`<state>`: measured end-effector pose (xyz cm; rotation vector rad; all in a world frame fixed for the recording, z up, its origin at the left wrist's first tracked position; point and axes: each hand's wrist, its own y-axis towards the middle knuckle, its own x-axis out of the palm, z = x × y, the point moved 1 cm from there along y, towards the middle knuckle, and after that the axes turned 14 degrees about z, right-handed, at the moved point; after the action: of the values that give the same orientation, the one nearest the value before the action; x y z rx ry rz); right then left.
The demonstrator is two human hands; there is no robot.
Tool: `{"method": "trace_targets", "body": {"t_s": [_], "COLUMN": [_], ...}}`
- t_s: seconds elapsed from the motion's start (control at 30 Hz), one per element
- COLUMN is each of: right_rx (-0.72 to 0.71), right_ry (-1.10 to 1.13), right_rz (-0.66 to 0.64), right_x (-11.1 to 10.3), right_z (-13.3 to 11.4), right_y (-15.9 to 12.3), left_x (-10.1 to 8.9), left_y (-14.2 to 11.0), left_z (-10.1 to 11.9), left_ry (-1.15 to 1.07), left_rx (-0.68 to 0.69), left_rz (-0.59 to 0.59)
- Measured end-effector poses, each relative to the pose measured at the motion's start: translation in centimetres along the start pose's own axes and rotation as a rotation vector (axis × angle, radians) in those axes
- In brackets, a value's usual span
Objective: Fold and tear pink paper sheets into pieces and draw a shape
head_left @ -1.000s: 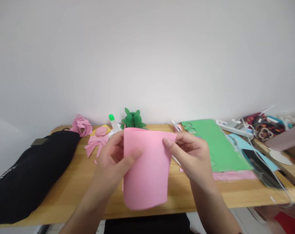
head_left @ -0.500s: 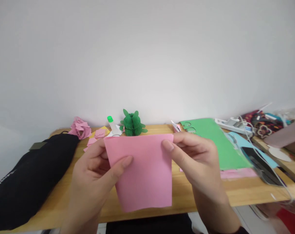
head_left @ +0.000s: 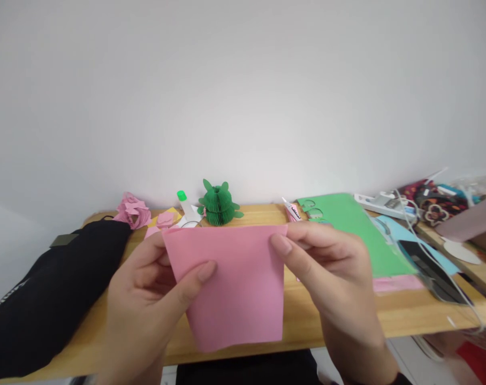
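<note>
**If the bare left hand (head_left: 146,299) and bare right hand (head_left: 339,289) pull unevenly, the thin, smooth pink paper sheet (head_left: 238,294) could crease.**

Left of grip: bulky black fabric bag (head_left: 74,289) near the left wrist. Wide elbow swing could snag it. Crumpled pink paper flower (head_left: 133,211) sits beyond the left fingers; a forward reach might crush it.

Left grip: clamped on the sheet's left side, thumb flat on the face, fingers mostly behind. Too much thumb pressure could dent the face.

Between hands: sheet hangs upright, lower edge free, so it may curl or skew. Can't tell if it's one layer or folded; layers could slip. Just beyond its top edge, the round green honeycomb-paper figure (head_left: 219,206) could get knocked if the sheet moves forward.

Right grip: thumb and fingers clamped on the upper right corner. Small hold, so a sharp tug might bend or tear it.

Right of grip: thin white cable (head_left: 423,240), well apart; sideways sweep could catch it.
</note>
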<state>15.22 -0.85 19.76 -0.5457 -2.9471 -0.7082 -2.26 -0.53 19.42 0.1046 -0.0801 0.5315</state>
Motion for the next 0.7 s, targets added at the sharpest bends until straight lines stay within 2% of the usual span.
{"method": "trace_targets", "body": {"t_s": [0.17,0.53,0.7], "right_rx": [0.009,-0.063,-0.082], "right_ry": [0.003,-0.013,0.015], "right_rz": [-0.007,-0.020,-0.047], "right_x": [0.05,-0.17,-0.17], "right_z": [-0.27,-0.36,-0.43], "right_y": [-0.08,-0.18,-0.09], "left_x": [0.03,-0.14,-0.13], "left_y": [-0.27,-0.33,-0.20], "left_z": [0.13,-0.26,-0.26], "left_ry": [0.018,-0.001,-0.003], "left_rx": [0.006,0.046,0.060], "left_rz": [0.035,0.103,0.086]}}
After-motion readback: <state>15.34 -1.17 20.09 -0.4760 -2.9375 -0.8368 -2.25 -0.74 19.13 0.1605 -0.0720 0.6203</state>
